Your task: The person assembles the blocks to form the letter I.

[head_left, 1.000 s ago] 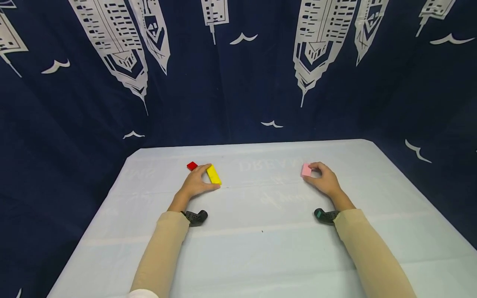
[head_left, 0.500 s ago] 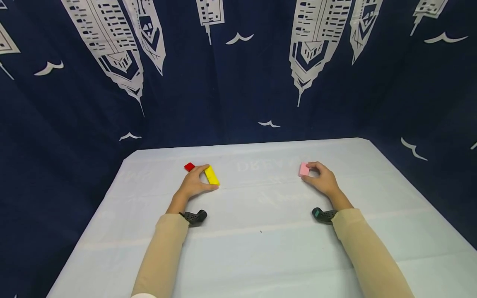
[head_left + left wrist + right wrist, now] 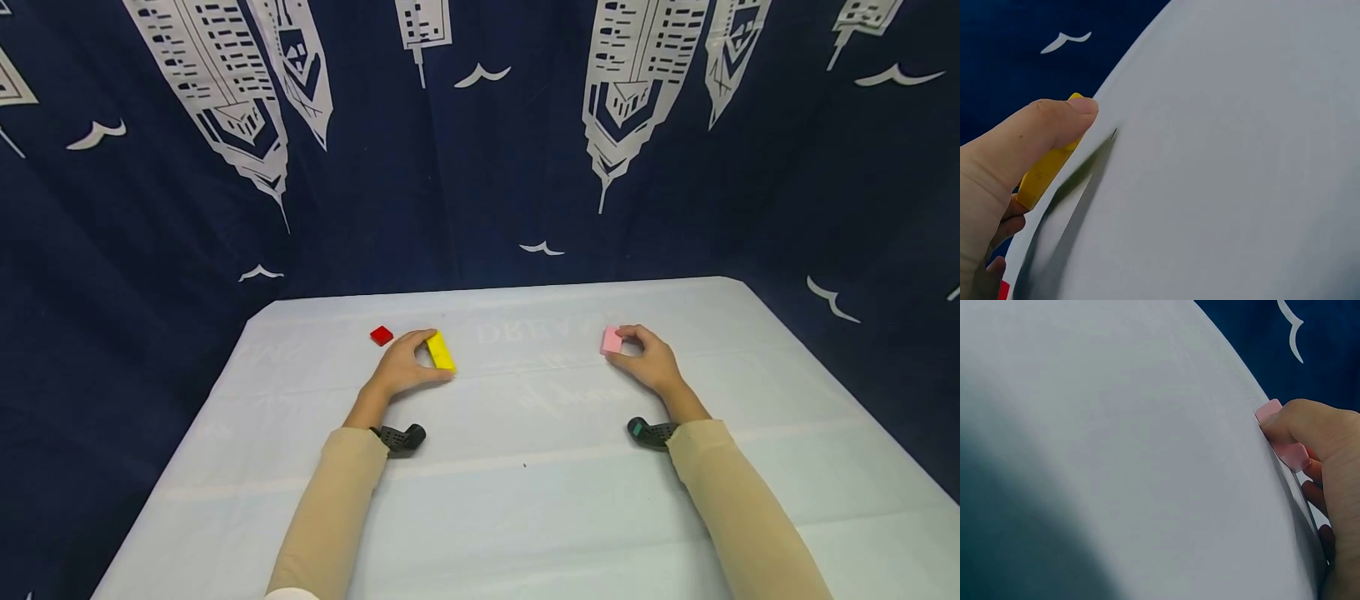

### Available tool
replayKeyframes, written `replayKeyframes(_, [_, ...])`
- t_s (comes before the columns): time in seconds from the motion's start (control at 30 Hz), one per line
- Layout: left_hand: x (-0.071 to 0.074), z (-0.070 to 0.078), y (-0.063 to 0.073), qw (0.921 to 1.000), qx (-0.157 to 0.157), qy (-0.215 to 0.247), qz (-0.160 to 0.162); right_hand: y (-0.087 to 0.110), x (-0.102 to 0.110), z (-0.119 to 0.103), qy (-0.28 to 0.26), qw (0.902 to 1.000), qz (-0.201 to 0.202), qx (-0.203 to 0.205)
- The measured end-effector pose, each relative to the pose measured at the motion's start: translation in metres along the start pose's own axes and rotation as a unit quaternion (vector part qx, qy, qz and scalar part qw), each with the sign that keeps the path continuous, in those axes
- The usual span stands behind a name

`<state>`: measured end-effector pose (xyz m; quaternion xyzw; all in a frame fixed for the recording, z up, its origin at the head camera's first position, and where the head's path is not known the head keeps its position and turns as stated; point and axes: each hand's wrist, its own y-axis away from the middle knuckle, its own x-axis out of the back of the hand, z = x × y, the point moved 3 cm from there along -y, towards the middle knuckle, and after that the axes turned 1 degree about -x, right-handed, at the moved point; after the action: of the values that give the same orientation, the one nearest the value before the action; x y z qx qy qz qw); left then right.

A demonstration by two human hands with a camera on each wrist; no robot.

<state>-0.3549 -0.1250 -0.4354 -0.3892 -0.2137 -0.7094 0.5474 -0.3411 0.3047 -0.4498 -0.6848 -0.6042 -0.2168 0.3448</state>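
My left hand (image 3: 403, 367) pinches a yellow oblong block (image 3: 440, 352) between thumb and fingertips, at the far left part of the table. In the left wrist view the thumb lies over one end of the yellow block (image 3: 1044, 178), and a shadow falls on the cloth beside it. On the far right part, my right hand (image 3: 652, 364) holds a smaller pink block (image 3: 611, 340) by its ends. The right wrist view has the pink block (image 3: 1292, 455) between thumb and fingers, partly covered by the thumb. Just left of the left hand lies a red block (image 3: 382, 336).
A white cloth covers the table (image 3: 525, 517), whose far edge runs close behind the blocks. Beyond it hangs a dark blue curtain (image 3: 450, 192) with white building and bird prints. Dark wrist devices (image 3: 402, 438) sit at both cuffs.
My left hand has shifted a little to the right with the yellow block, so the red block is now fully visible apart from the hand. The right hand holds the pink block in place.
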Motion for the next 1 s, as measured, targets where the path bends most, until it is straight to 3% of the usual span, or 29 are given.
replayKeyframes(0.53, [-0.018,0.023,-0.006,0.9982,-0.037,0.047,-0.007,0.0,0.0,0.0,0.003,1.0,0.0,-0.008])
replayKeyframes(0.77, [-0.022,0.033,-0.009,0.9978,-0.048,0.046,-0.007,-0.001,-0.001,0.0,0.001,1.0,0.002,-0.004])
replayKeyframes(1.0, [-0.029,0.047,-0.009,0.9971,-0.061,0.036,-0.027,-0.001,-0.001,0.001,0.0,1.0,0.004,-0.005])
